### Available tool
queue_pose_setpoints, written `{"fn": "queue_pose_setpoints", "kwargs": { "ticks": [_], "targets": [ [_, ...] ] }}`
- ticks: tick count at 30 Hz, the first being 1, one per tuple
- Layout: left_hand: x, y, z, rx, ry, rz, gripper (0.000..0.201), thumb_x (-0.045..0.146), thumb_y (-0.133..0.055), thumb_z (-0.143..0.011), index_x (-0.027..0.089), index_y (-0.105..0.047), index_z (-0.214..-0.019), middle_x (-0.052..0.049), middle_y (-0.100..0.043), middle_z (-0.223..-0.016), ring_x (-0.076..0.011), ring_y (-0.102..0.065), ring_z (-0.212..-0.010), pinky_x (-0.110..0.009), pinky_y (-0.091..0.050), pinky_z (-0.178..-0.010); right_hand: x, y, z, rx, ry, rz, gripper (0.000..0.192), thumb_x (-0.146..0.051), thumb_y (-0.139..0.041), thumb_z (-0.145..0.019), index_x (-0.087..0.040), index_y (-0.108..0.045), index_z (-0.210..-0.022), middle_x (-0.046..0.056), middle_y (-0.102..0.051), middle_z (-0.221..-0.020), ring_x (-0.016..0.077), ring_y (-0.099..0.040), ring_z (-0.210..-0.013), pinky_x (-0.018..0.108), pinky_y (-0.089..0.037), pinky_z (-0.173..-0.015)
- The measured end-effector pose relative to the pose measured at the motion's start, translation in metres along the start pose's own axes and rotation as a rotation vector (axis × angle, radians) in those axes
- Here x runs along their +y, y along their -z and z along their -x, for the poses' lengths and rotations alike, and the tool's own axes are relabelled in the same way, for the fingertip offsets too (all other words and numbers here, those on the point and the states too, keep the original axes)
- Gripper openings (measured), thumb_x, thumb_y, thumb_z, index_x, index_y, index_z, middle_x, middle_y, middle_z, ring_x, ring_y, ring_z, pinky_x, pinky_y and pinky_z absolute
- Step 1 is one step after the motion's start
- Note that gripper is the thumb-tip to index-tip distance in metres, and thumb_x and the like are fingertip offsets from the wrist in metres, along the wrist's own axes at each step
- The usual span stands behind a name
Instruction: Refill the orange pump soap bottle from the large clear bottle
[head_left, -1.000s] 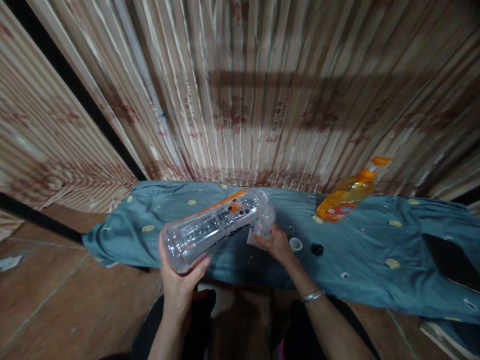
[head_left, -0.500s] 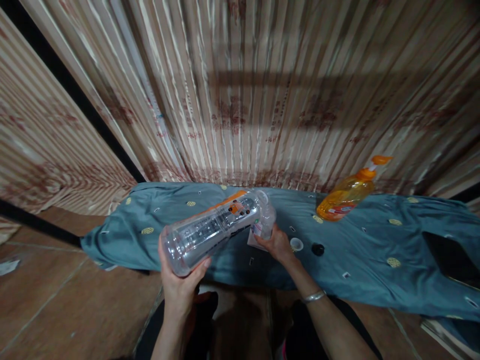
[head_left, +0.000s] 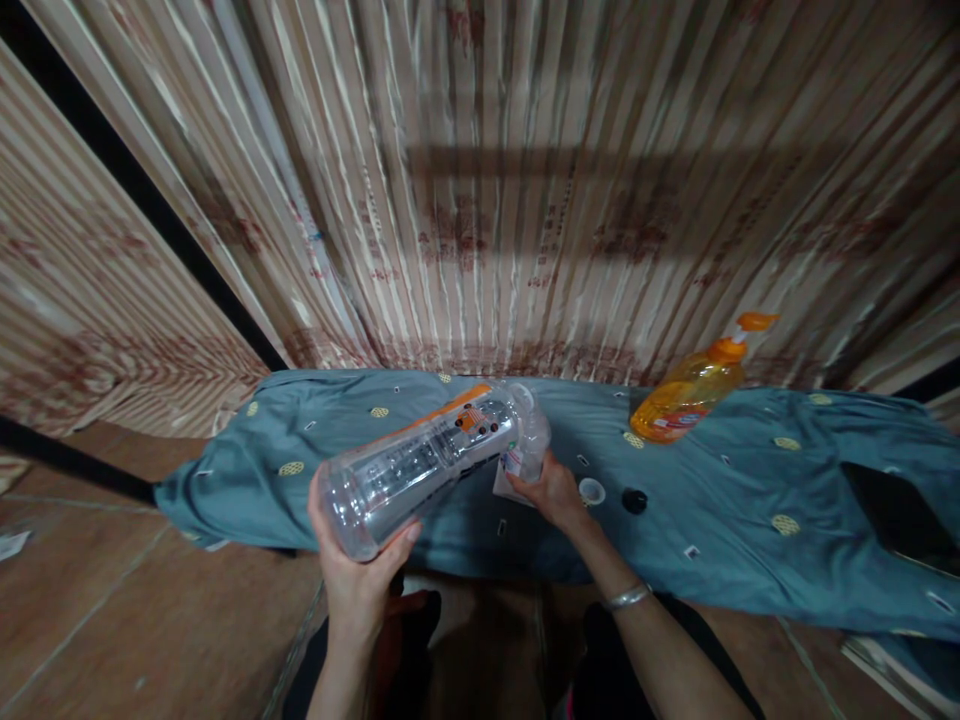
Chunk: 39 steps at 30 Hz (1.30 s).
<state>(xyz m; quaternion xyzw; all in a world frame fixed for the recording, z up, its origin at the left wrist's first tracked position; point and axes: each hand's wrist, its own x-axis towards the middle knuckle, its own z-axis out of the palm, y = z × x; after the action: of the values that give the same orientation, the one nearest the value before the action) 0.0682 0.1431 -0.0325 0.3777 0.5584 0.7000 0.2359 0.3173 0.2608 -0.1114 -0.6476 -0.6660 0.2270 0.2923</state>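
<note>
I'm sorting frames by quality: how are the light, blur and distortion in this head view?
Head view: dim warm light; wide-angle bending bows the curtain outward; a dark band of shadow crosses it; edges are smeared. The large clear bottle in the left hand shows glare; the right hand and small bottle are fairly sharp.
</note>
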Motion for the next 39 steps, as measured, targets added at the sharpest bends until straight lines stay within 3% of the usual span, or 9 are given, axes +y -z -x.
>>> {"fn": "queue_pose_setpoints", "kwargs": {
  "ticks": [5, 12, 25, 33, 39],
  "targets": [
    [-0.006, 0.008, -0.002, -0.023, 0.123, 0.008, 0.103, 0.04, -0.104, -0.051, 0.021, -0.057, -0.14, -0.012, -0.068, -0.13, -0.0268, -0.072, -0.111, -0.038, -0.061, -0.098, 0.003, -0.001, -0.002, -0.001, -0.004, -0.002, 0.065, -0.04, -0.079, -0.081, -0.015, -0.065, -0.14, 0.018, -0.083, -0.109, 0.0363, -0.082, -0.103, 0.042, -0.066, -0.087],
    [-0.003, 0.007, 0.0, -0.029, 0.127, 0.062, 0.102, 0.035, -0.104, -0.052, 0.019, -0.055, -0.14, -0.011, -0.069, -0.128, -0.02, -0.072, -0.102, -0.028, -0.06, -0.09, -0.003, 0.0, 0.002, 0.011, -0.025, -0.015, 0.058, -0.038, -0.079, -0.081, -0.016, -0.067, -0.133, 0.017, -0.083, -0.107, 0.0375, -0.082, -0.101, 0.046, -0.067, -0.087],
    [0.001, 0.006, -0.002, -0.007, 0.096, 0.077, 0.101, 0.031, -0.105, -0.046, 0.02, -0.059, -0.135, -0.012, -0.068, -0.131, -0.0235, -0.071, -0.109, -0.029, -0.062, -0.088, -0.001, 0.0, 0.0, 0.016, -0.015, -0.025, 0.061, -0.038, -0.08, -0.079, -0.013, -0.067, -0.133, 0.019, -0.083, -0.105, 0.0385, -0.082, -0.1, 0.044, -0.066, -0.083],
    [0.005, 0.003, 0.0, -0.003, 0.131, 0.097, 0.104, 0.033, -0.106, -0.045, 0.022, -0.057, -0.136, -0.012, -0.068, -0.129, -0.0238, -0.072, -0.102, -0.032, -0.065, -0.083, -0.008, 0.002, 0.003, 0.016, -0.042, -0.029, 0.058, -0.034, -0.079, -0.079, -0.012, -0.067, -0.132, 0.02, -0.083, -0.103, 0.0395, -0.082, -0.098, 0.046, -0.066, -0.082],
    [0.001, 0.006, -0.002, -0.016, 0.096, 0.059, 0.102, 0.033, -0.105, -0.049, 0.019, -0.058, -0.138, -0.014, -0.07, -0.131, -0.0248, -0.072, -0.108, -0.032, -0.062, -0.089, -0.004, 0.001, 0.002, 0.016, -0.007, -0.042, 0.055, -0.034, -0.078, -0.081, -0.013, -0.067, -0.13, 0.02, -0.083, -0.108, 0.0371, -0.081, -0.102, 0.044, -0.065, -0.087]
  ]
}}
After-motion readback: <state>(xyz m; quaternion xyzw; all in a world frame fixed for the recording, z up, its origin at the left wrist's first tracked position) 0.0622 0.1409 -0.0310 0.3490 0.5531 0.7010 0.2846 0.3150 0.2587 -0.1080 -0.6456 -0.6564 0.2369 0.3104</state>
